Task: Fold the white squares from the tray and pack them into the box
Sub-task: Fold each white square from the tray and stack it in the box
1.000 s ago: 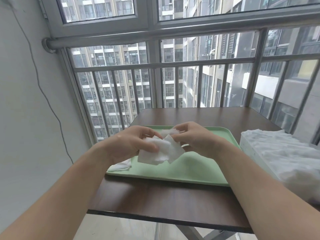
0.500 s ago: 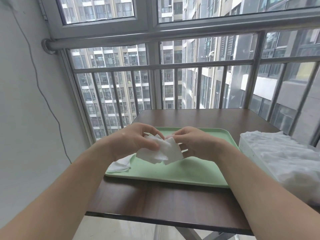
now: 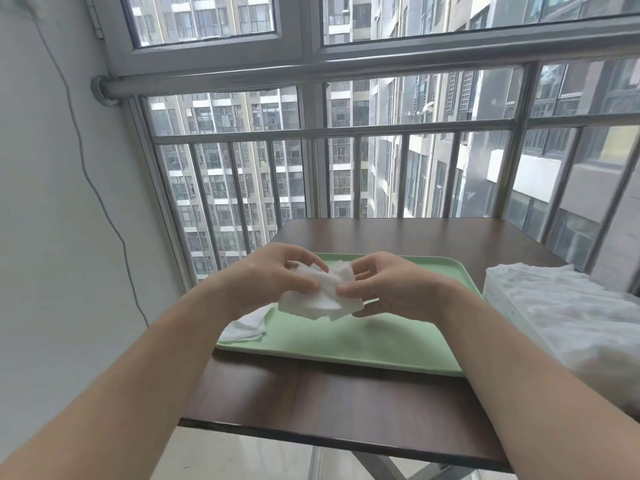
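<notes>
Between the fingers [image 3: 302,282] of both hands, lifted above the middle of the tray [image 3: 349,346], hangs a white square [image 3: 320,301]. The left hand [image 3: 266,280] curls round its upper left part, with the thumb pressed on the near face and the other fingertips bent over the top edge. The right hand [image 3: 398,289] pinches the right edge between thumb and forefinger, and its remaining fingers are tucked beneath. The two thumbs sit close together, and the lower corners of the sheet droop below them towards the tray without touching it.

The sheet is thin, soft and fibrous, like gauze or non-woven cloth. It is creased into overlapping flaps with straight cut edges. It may be more than one layer, since the folds hide the count.

Left of the left-hand fingers and lower down, a few loose squares [image 3: 246,328] lie flat in the tray's near-left corner, one corner lapping over the rim. The tray is smooth pale green plastic, rectangular, with rounded corners and a low raised lip.

Right of the right-hand fingers stands the box [image 3: 498,308], with pale, slightly translucent walls. Packed squares [image 3: 571,310] are heaped above its rim in crumpled white ridges.

Tray and box both rest on a dark brown wood-grain bench [image 3: 311,403].
</notes>
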### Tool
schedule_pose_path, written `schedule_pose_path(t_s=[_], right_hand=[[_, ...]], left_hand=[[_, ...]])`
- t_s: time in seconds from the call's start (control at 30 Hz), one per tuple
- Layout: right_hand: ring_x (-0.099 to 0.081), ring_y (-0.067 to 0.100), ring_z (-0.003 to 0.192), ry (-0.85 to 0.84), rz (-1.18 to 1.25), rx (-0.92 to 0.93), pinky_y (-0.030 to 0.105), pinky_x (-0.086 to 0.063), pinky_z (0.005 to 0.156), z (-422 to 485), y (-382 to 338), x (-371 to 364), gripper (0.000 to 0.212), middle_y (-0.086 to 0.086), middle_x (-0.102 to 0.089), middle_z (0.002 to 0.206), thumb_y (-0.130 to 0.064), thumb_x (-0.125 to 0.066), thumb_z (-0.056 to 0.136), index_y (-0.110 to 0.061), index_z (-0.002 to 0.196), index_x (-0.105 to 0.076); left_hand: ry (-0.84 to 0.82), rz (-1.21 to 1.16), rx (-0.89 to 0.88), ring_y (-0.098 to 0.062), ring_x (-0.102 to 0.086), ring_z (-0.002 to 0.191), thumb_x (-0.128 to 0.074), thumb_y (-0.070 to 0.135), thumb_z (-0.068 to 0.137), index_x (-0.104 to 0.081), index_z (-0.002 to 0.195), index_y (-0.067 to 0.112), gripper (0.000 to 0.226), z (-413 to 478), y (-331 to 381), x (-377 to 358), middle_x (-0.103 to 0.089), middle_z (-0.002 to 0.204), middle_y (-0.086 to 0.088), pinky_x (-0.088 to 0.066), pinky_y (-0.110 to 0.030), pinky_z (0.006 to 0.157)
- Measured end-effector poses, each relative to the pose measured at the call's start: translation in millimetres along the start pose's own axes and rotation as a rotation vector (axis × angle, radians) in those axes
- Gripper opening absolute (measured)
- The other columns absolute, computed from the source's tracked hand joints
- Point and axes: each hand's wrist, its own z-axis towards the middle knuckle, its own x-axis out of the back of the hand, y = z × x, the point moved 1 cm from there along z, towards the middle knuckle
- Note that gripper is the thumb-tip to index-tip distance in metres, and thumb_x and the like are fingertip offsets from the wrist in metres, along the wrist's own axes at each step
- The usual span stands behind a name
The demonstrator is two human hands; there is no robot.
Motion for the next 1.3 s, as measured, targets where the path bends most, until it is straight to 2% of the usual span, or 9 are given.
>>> schedule_pose_path(t_s=[0.1,0.2,0.3,0.4,0.57,0.83,1.1,1.23,1.3], right_hand=[[-0.067,0.023,0.095,0.059,0.021,0.009,0.036,-0.053,0.086,2.5,1.8,2.5,0.027,0.013,-0.072,0.107,-0.007,-0.068,0.092,-0.004,0.119,-0.069],[-0.068,0.021,0.091,0.127,0.068,0.018,0.032,-0.055,0.079,4.0,1.5,4.7,0.026,0.009,-0.073,0.103,-0.004,-0.065,0.092,-0.006,0.117,-0.069],[-0.067,0.023,0.087,0.228,0.136,0.014,0.031,-0.056,0.074,6.4,1.0,6.5,0.027,0.01,-0.071,0.1,-0.001,-0.062,0.091,-0.002,0.117,-0.067],[-0.068,0.021,0.078,0.258,0.175,0.007,0.03,-0.057,0.068,7.6,0.8,6.5,0.024,0.012,-0.068,0.095,0.001,-0.061,0.09,0.002,0.114,-0.064],[-0.069,0.024,0.078,0.256,0.157,0.013,0.031,-0.059,0.069,7.6,1.7,5.6,0.02,0.014,-0.07,0.093,0.002,-0.064,0.088,0.0,0.108,-0.064],[-0.067,0.025,0.085,0.214,0.093,0.044,0.041,-0.059,0.09,5.9,2.0,3.2,0.025,0.014,-0.068,0.09,0.0,-0.071,0.087,0.005,0.111,-0.068],[-0.066,0.03,0.094,0.143,0.159,0.054,0.046,-0.055,0.096,6.2,0.2,0.4,0.011,0.019,-0.068,0.1,-0.012,-0.067,0.093,-0.005,0.101,-0.071],[-0.066,0.031,0.093,0.117,0.16,0.051,0.044,-0.056,0.095,5.4,-1.3,1.2,0.018,0.019,-0.068,0.101,-0.008,-0.064,0.094,0.001,0.107,-0.071],[-0.065,0.028,0.088,0.11,0.12,0.043,0.039,-0.057,0.087,3.9,-2.1,2.0,0.022,0.017,-0.066,0.098,-0.01,-0.063,0.095,0.005,0.11,-0.07]], left_hand=[[-0.033,-0.096,0.007,-0.042,-0.069,0.105,-0.08,0.0,0.078,-0.071,0.113,0.009,0.037,-2.7,-7.0,6.0,-0.072,0.112,-0.022,-0.055,-0.052,0.095],[0.028,-0.217,0.007,-0.037,-0.071,0.103,-0.073,-0.003,0.082,-0.065,0.122,0.004,0.041,-3.3,-15.3,10.1,-0.073,0.111,-0.022,-0.057,-0.049,0.093],[0.111,-0.373,0.014,-0.034,-0.071,0.1,-0.07,-0.005,0.082,-0.064,0.121,0.002,0.04,-2.5,-20.7,10.8,-0.072,0.112,-0.022,-0.056,-0.051,0.095],[0.152,-0.483,0.02,-0.032,-0.069,0.096,-0.074,0.001,0.073,-0.063,0.12,0.003,0.049,-0.4,-22.2,8.4,-0.074,0.106,-0.018,-0.059,-0.043,0.086],[0.155,-0.503,-0.024,-0.025,-0.07,0.086,-0.079,0.007,0.066,-0.066,0.116,0.007,0.051,2.5,-18.8,-1.4,-0.074,0.099,-0.013,-0.058,-0.035,0.078],[0.193,-0.365,-0.108,-0.026,-0.073,0.09,-0.078,0.001,0.08,-0.069,0.107,0.005,0.028,7.4,-14.3,-20.0,-0.076,0.097,-0.012,-0.059,-0.039,0.087],[0.283,-0.296,-0.141,-0.017,-0.073,0.08,-0.077,0.001,0.083,-0.067,0.097,0.013,0.02,10.6,-14.4,-28.6,-0.074,0.093,-0.008,-0.059,-0.031,0.074],[0.297,0.02,-0.226,-0.028,-0.071,0.093,-0.076,0.013,0.088,-0.069,0.105,0.029,0.024,13.8,-15.1,-27.8,-0.072,0.101,-0.001,-0.059,-0.042,0.086],[0.251,0.116,-0.268,-0.03,-0.071,0.094,-0.076,0.013,0.088,-0.07,0.104,0.031,0.025,12.4,-11.2,-25.1,-0.072,0.102,0.0,-0.058,-0.044,0.088]])
